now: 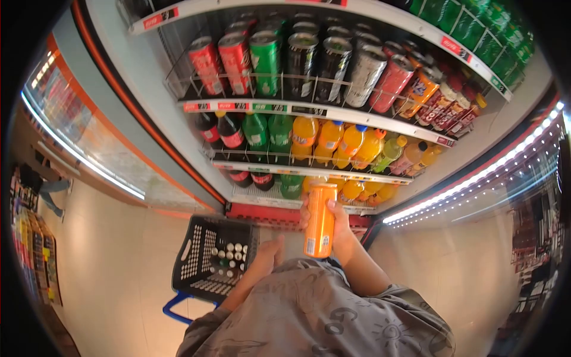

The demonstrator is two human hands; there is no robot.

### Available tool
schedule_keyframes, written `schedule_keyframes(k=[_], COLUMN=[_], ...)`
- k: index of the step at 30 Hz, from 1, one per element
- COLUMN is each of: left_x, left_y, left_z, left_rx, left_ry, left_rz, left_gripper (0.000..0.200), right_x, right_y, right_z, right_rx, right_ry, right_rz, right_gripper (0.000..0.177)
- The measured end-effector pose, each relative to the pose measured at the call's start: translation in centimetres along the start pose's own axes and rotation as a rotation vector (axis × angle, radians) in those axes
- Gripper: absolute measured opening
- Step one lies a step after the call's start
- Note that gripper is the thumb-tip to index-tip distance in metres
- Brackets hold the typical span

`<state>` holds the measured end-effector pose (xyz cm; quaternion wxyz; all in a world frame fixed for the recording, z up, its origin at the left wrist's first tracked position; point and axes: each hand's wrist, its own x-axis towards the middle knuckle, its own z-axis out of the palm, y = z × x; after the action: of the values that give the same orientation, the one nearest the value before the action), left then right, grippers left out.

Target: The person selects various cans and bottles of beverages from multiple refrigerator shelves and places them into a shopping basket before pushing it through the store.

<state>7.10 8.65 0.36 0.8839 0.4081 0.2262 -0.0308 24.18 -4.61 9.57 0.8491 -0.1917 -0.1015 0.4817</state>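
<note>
My right hand (pixel 339 229) is wrapped round an orange drink can (pixel 321 220), held upright in front of my body, with the barcode side towards me. My left hand (pixel 271 252) hangs low beside the black shopping basket (pixel 193 241); it holds nothing that I can see, and its fingers point forward, partly foreshortened. Several cans (pixel 233 254) stand inside the basket, seen mostly by their pale round ends. The basket's blue handle (pixel 172 310) is folded out towards me.
Ahead is a drinks fridge with a wire-fronted can shelf (pixel 309 109), soda bottles (pixel 303 137) below it and green bottles (pixel 464 27) at upper right. Lit door edges flank it on both sides. A person's leg (pixel 55 190) shows far left, near a stocked shelf (pixel 38 253).
</note>
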Motion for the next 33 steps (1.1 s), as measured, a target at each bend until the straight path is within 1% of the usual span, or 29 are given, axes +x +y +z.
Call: schedule_keyframes(k=[2, 3, 4, 5, 6, 7, 8, 10, 11, 13, 14, 17, 18, 20, 21, 22, 23, 24, 25, 26, 27, 28, 29, 31, 32, 33], left_x=[-0.2, -0.3, -0.2, -0.1, -0.2, -0.7, -1.0, -0.7, -0.8, -1.3, -1.6, -3.6, -3.8, -3.8, -4.1, -4.6, -4.9, -4.9, -5.1, -5.2, -5.4, -5.6, -5.9, -6.2, -6.3, -6.6], left_y=[-0.9, -1.0, -0.9, -0.8, -0.5, -0.1, 0.2, 0.5, 0.7, 1.4, 1.8, 3.0, 2.4, 1.0, 1.2, 1.6, 1.9, 1.9, 1.6, 1.3, 1.3, 1.2, 1.2, 1.2, 1.2, 1.2], left_z=[-0.6, -0.8, -1.0, -1.0, -0.4, 0.9, 1.9, 3.1, 3.4, 3.8, 4.0, 4.1, 3.6, 2.4, 2.4, 2.5, 2.5, 2.1, 1.8, 1.5, 1.4, 1.3, 1.2, 0.9, 0.8, 0.8], left_rx=[0.080, 0.040, 0.003, -0.032, -0.020, -0.007, 0.004, 0.044, 0.065, 0.288, 0.399, 0.364, 0.366, 0.371, 0.287, 0.205, 0.124, 0.118, 0.112, 0.104, 0.096, 0.088, 0.080, 0.088, 0.092, 0.083], left_ry=[0.027, -0.013, -0.058, -0.105, -0.088, -0.071, -0.052, -0.099, -0.122, -0.076, -0.054, -0.130, -0.101, -0.047, -0.092, -0.139, -0.186, -0.171, -0.156, -0.142, -0.113, -0.084, -0.054, -0.054, -0.053, -0.058], left_rz=[0.039, 0.046, 0.058, 0.067, 0.126, 0.183, 0.240, 0.333, 0.379, 0.481, 0.536, 0.429, 0.430, 0.434, 0.398, 0.361, 0.326, 0.323, 0.323, 0.320, 0.313, 0.303, 0.291, 0.261, 0.246, 0.243], left_gripper=[0.045, 0.042, 0.040, 0.039, 0.037, 0.039, 0.045, 0.057, 0.065, 0.070, 0.073, 0.073, 0.071, 0.069, 0.068, 0.067, 0.066, 0.067, 0.068, 0.069, 0.068, 0.067, 0.065, 0.064, 0.064, 0.061], right_x=[-0.1, 0.2, 0.2, 0.0, -0.2, -0.4, -0.5, -0.5, -0.4, -0.2, -0.5, -0.7, -0.9, -0.8, -0.8, -0.4, 0.3, 1.4, 2.6, 3.9, 4.5, 5.7, 6.7, 8.3, 8.7, 9.2], right_y=[0.1, -0.2, -0.6, -0.4, -0.1, 0.2, 0.8, 2.1, 3.0, 4.2, 4.2, 4.0, 3.8, 3.4, 3.2, 2.5, 1.2, -0.7, -3.2, -5.7, -8.5, -11.3, -13.5, -17.6, -18.8, -19.8], right_z=[0.1, 0.1, -0.7, -0.6, 0.3, 1.0, 1.7, 2.7, 2.8, 3.1, 3.6, 3.4, 3.8, 4.3, 4.6, 5.1, 5.5, 5.9, 6.9, 7.7, 10.0, 10.7, 11.9, 13.2, 14.1, 14.3], right_rx=[-0.074, -0.124, -0.155, -0.204, -0.253, -0.301, -0.377, -0.527, -0.650, -0.901, -0.887, -1.101, -1.227, -1.318, -1.364, -1.283, -1.323, -1.362, -1.450, -1.418, -1.398, -1.551, -1.590, -1.857, -1.976, -2.070], right_ry=[0.002, -0.018, -0.044, 0.022, 0.089, 0.158, 0.171, 0.196, 0.184, 0.152, 0.147, 0.082, 0.055, -0.064, -0.122, -0.114, -0.117, -0.126, -0.068, 0.004, 0.142, 0.190, 0.287, 0.393, 0.428, 0.476], right_rz=[-0.008, -0.028, 0.061, 0.034, 0.006, -0.023, -0.040, -0.073, -0.107, -0.184, -0.150, -0.028, 0.025, 0.056, 0.070, 0.110, -0.029, -0.175, -0.341, -0.526, -0.562, -0.758, -0.899, -1.109, -1.162, -1.144], right_gripper=[0.068, 0.067, 0.064, 0.064, 0.064, 0.063, 0.065, 0.067, 0.069, 0.072, 0.072, 0.072, 0.074, 0.077, 0.079, 0.084, 0.084, 0.085, 0.085, 0.087, 0.082, 0.076, 0.070, 0.061, 0.061, 0.061])
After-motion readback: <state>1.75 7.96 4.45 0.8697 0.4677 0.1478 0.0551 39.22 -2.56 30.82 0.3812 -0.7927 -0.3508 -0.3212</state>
